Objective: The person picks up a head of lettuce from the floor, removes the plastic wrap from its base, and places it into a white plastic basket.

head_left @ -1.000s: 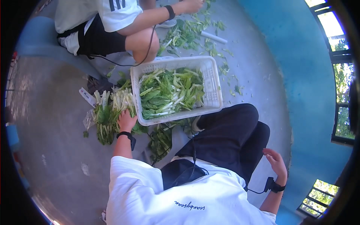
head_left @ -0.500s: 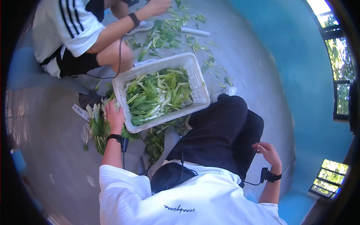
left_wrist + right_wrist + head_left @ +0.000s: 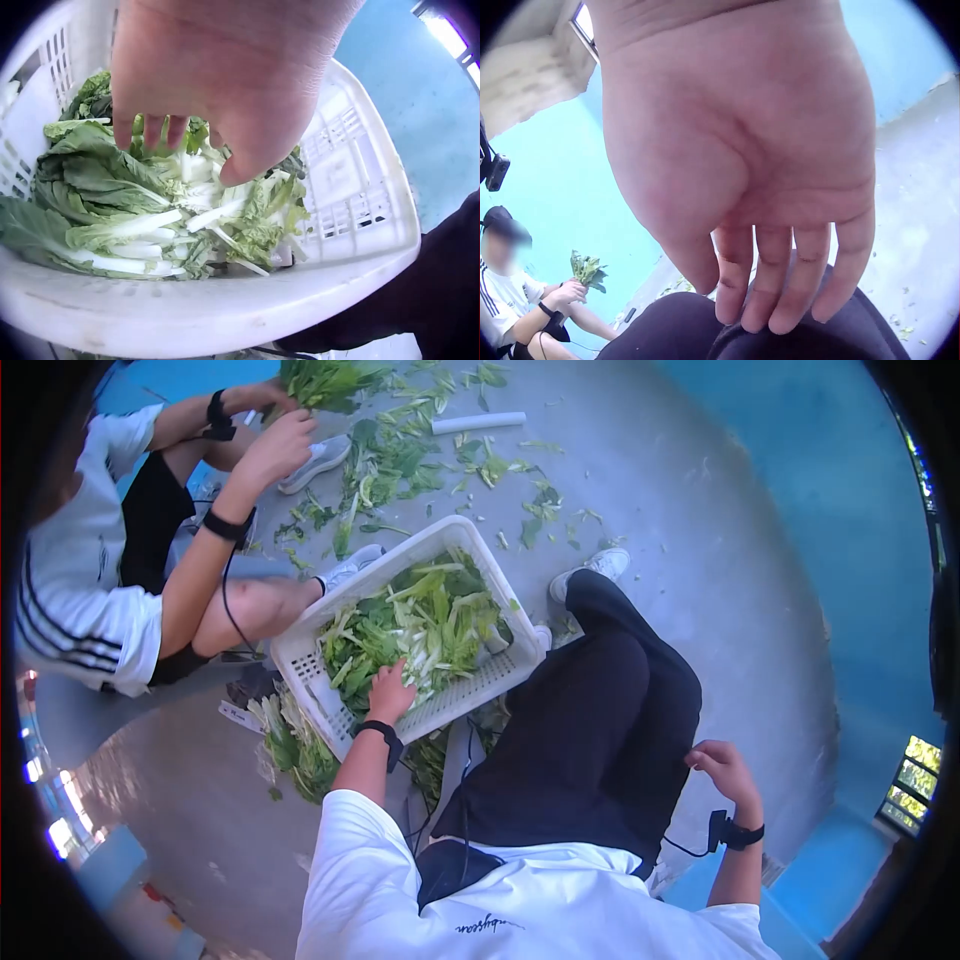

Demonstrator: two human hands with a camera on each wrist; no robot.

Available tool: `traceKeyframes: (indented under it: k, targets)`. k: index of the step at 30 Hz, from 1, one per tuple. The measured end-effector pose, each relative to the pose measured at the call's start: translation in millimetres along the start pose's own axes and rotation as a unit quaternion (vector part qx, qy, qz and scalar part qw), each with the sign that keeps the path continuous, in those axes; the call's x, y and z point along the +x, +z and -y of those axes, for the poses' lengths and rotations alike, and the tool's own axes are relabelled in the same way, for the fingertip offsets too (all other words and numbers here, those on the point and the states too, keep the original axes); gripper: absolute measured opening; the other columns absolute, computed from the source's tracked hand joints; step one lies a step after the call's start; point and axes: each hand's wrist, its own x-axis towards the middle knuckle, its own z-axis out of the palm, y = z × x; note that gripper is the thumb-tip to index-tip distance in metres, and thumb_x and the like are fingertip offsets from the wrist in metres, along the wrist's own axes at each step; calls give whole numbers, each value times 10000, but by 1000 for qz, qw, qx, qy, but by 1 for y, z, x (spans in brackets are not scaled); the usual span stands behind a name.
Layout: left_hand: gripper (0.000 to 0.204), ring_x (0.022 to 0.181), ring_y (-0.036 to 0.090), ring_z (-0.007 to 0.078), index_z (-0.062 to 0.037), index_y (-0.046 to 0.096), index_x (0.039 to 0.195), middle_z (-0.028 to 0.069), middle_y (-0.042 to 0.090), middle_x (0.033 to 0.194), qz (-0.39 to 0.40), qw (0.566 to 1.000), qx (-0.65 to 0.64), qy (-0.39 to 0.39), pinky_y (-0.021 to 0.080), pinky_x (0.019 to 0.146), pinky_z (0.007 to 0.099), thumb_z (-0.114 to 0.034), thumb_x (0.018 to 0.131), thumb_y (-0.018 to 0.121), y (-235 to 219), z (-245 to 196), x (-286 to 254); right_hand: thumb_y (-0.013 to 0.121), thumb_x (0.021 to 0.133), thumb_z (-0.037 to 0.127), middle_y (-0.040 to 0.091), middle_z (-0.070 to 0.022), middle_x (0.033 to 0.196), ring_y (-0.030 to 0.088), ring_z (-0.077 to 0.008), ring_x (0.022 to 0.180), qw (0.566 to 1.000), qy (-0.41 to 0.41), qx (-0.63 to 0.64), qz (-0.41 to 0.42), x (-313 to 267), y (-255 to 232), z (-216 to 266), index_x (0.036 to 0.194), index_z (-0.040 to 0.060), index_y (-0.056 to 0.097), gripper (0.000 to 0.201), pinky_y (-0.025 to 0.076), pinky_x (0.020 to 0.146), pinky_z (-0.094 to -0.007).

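Note:
A white plastic basket (image 3: 513, 668) holds cut leafy greens (image 3: 440, 605) with pale stalks. Inside its near left part, my left hand (image 3: 391, 695) reaches over the greens. In the left wrist view the left hand (image 3: 217, 82) has its fingers pointing down, spread and relaxed, at the leaves (image 3: 97, 176); whether the tips touch them is hard to tell. My right hand (image 3: 725, 770) hangs beside the knee of the dark trousers (image 3: 600, 730). The right wrist view shows that hand (image 3: 742, 157) with loosely bent fingers and nothing in them.
Another person (image 3: 140, 590) sits at the left, holding a bunch of greens (image 3: 325, 382). Whole greens (image 3: 300, 750) lie on the floor left of the basket. Leaf scraps (image 3: 395, 460) and a white tube (image 3: 478, 423) lie beyond it. A blue wall (image 3: 790, 450) stands at the right.
My left hand has moved from the greens on the floor, past the basket's side, to inside the basket. The other person now shows a bunch of greens. My right hand has barely moved.

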Motion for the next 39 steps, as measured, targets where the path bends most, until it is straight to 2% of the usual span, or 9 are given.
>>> traceKeyframes:
  k: [5,11,14,20,21,27,30,35,39]
  targets:
    - [752,1337,458,407,-101,393,1513,237,446,1462,35,998,-46,-22,402,1093,439,-276,829,654,3,-15,38,579,971,104,714,-76,920,661,-171,900,999,-5,26,-38,34,-40,-2,973,-25,681,165,511,862,-311]
    - [774,1345,430,439,18,362,1499,291,383,1502,-29,993,-95,-66,350,1139,425,-301,845,626,19,-4,87,572,980,100,701,-71,945,651,-161,933,998,1,42,-44,57,-54,14,986,-30,663,158,501,886,-304]
    - [683,1268,528,414,37,478,1425,299,529,1383,-85,989,-107,-47,408,1079,413,-316,859,626,24,3,84,570,983,104,707,-77,965,655,-165,957,998,8,40,-38,56,-51,13,1024,-31,665,170,498,901,-304]
    - [415,835,725,254,44,723,1092,196,749,890,-176,941,-288,-34,528,798,343,-318,894,679,15,-5,38,566,989,117,713,-89,995,660,-173,976,998,-11,34,-48,46,-43,10,1063,-41,659,198,498,916,-309]
    - [335,766,710,179,39,746,985,154,753,846,-183,940,-283,-46,526,731,312,-280,891,705,12,-5,27,565,991,119,713,-90,997,660,-173,976,998,-14,33,-49,41,-41,10,1065,-44,657,201,498,917,-310]
    - [204,597,529,66,-47,594,709,3,598,635,-202,898,-388,-36,437,570,260,-104,829,749,11,34,-12,571,976,121,718,-92,1007,663,-180,977,998,-32,22,-48,9,-22,9,1067,-27,675,202,502,908,-309]
    - [222,567,428,56,-91,516,728,-49,480,635,-207,894,-396,-24,385,530,251,-24,818,707,2,33,-27,575,970,126,721,-88,1007,667,-185,974,997,-43,21,-62,-2,-14,7,1067,-14,685,202,507,897,-311]
    - [202,693,494,71,-113,495,840,-39,483,789,-57,775,-629,8,409,575,260,68,829,584,-18,10,-56,578,974,134,722,-91,1017,670,-185,975,995,-74,8,-70,-15,-6,13,1071,-8,690,205,512,887,-315]
    - [248,819,558,101,-110,490,892,-26,487,874,61,694,-711,98,467,696,265,124,812,506,-66,-78,-129,593,977,125,717,-91,1021,669,-176,978,991,-125,44,11,-21,6,45,1073,-5,693,190,515,881,-300]
